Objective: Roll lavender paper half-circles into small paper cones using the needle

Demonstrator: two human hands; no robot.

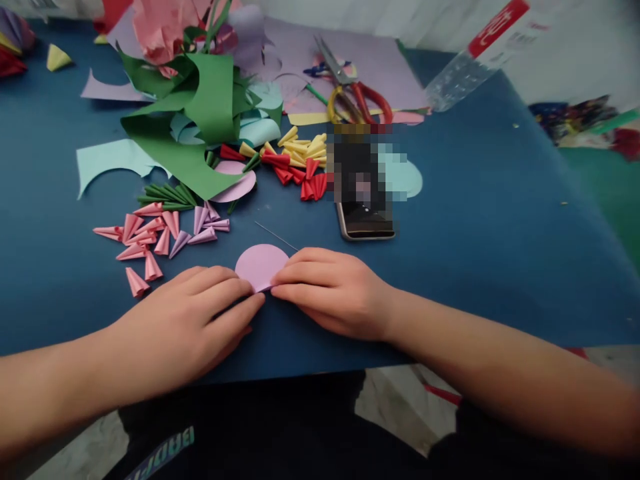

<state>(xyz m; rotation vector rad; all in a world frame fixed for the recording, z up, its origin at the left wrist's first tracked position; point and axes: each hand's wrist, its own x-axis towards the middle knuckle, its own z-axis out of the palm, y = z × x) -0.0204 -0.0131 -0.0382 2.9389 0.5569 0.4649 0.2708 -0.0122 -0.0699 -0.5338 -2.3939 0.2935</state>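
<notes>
A broad blue table covering point(500, 220), matte and smooth, is spreading across nearly the whole view, with cut paper crowding its far side. Large lilac sheets point(380, 67) are lying flat at the back, and a heap of curling green paper strips point(200, 107) is rising beside crumpled pink paper point(160, 27). A pale aqua offcut point(107, 160) is lying flat at the left.

Scissors point(350, 90) with red and yellow handles are resting on the lilac sheets. A dark phone point(364, 193) is lying face up near the middle, its screen glossy. A clear plastic ruler point(470, 63) is angling off the table's far right corner.

Small rolled cones are sitting in loose clusters: pink cones point(140, 243) at the left, lilac cones point(207, 227) just beside them, green cones point(165, 195) behind, and red and yellow cones point(300, 163) near the phone.

At the near edge, both hands are lying low and palm-down on the covering. The left hand point(185, 320) is reaching in from the left, fingers extended and held close together, their tips pressing the near edge of a small lilac paper circle point(260, 265). The right hand point(335, 290) is meeting it from the right, fingers likewise together and slightly curled, tips pinching that same edge. The circle is lying flat between the two hands, just in front of the phone, its rounded far half showing. A thin needle-like wire point(275, 235) is lying just behind it.
</notes>
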